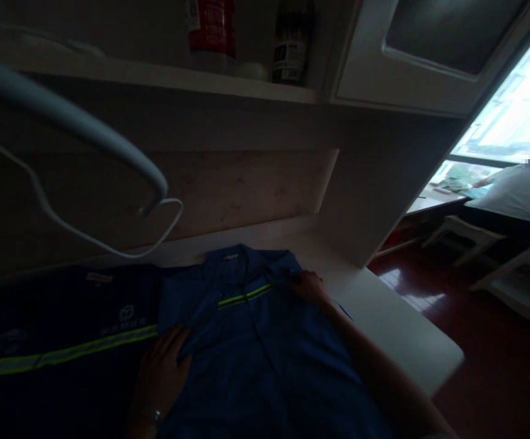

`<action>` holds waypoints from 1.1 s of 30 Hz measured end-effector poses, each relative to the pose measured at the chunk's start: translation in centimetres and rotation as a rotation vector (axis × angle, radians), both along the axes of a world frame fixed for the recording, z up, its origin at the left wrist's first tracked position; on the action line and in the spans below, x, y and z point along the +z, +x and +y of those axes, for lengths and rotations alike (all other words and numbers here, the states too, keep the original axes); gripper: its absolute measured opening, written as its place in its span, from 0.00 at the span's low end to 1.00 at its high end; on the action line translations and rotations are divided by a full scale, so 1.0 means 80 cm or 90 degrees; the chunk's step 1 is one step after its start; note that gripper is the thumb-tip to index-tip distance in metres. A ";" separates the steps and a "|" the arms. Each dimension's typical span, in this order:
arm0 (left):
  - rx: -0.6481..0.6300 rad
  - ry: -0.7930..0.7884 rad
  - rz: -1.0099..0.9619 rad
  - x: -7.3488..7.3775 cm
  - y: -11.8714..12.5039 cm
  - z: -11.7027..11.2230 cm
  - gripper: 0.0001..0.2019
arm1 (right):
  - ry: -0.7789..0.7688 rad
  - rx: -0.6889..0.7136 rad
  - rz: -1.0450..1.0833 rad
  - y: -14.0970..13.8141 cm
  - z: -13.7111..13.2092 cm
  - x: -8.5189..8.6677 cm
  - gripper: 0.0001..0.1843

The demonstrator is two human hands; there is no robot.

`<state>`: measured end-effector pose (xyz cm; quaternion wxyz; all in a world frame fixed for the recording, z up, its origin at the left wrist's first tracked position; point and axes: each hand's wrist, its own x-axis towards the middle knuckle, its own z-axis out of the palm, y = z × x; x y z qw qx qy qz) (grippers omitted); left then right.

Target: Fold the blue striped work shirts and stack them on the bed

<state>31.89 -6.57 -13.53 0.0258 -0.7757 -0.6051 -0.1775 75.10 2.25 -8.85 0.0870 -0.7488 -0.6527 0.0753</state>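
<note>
A blue work shirt (228, 353) lies spread face up, its collar toward the wall and a yellow-green reflective stripe across the chest. My left hand (166, 366) rests flat on its left side, fingers stretched out. At the shirt's upper right, near the shoulder, my right hand (310, 288) has its fingers closed on the cloth; the fingertips are dark and partly hidden. Left of this shirt lies a darker navy garment (77, 311) with a reflective stripe and a white printed logo.
Under the clothes is a white tabletop (383, 317) with a rounded corner. A white curved lamp arm (91, 128) and its cable (86, 235) hang over the left side. Above, a shelf (155, 73) holds a red container (212, 27) and a dark jar (291, 55). At right, another person (512, 189) leans over a counter.
</note>
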 end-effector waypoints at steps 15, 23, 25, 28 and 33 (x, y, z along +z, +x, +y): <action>0.000 -0.011 0.001 0.003 0.002 -0.001 0.23 | 0.166 0.276 0.008 0.010 -0.095 -0.012 0.19; 0.003 0.004 0.012 0.004 0.003 -0.003 0.23 | 0.210 0.015 0.071 -0.022 -0.056 0.015 0.22; -0.002 0.004 0.014 0.005 0.003 -0.003 0.22 | 0.187 0.013 0.008 -0.037 -0.039 0.021 0.27; -0.006 -0.001 0.011 0.007 0.004 -0.003 0.22 | 0.120 0.019 -0.075 -0.050 -0.022 0.024 0.23; -0.012 -0.017 -0.004 0.011 0.006 -0.004 0.23 | 0.093 0.053 -0.136 -0.052 -0.019 0.022 0.15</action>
